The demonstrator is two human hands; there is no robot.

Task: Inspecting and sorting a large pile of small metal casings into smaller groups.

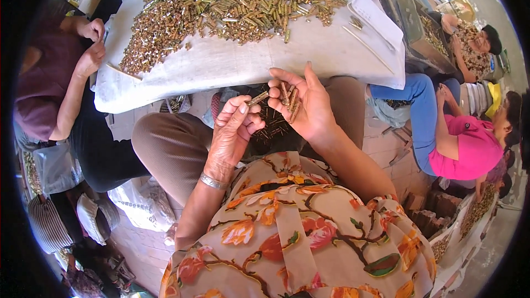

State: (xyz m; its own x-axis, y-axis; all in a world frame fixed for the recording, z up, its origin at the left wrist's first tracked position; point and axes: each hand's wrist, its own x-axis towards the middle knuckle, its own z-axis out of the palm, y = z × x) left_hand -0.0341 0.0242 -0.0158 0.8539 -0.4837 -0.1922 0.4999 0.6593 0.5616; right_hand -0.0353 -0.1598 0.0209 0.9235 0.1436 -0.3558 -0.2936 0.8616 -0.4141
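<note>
Between thumb and fingertips, my left hand (234, 124) pinches a slim brass-coloured metal tube (258, 98). Close beside it, my right hand (312, 107) is turned palm up, its fingers curled around several similar metal tubes (292, 104), thumb raised. The two hands are apart, above my lap and just short of the table's near edge. More thin metal pieces (270, 127) lie in a dark space below my hands; whatever contains them is mostly hidden. Ahead, a large pile of brass-coloured metal parts (237, 8) covers the white cloth (243, 62), with smaller bits at its left.
A thin stick (369, 49) lies on the cloth at right, another stick (122, 72) at its left edge. A co-worker's hands (94, 44) are at the left corner. A person in pink (464, 143) sits at right. A white plastic bag (143, 204) stands on the floor.
</note>
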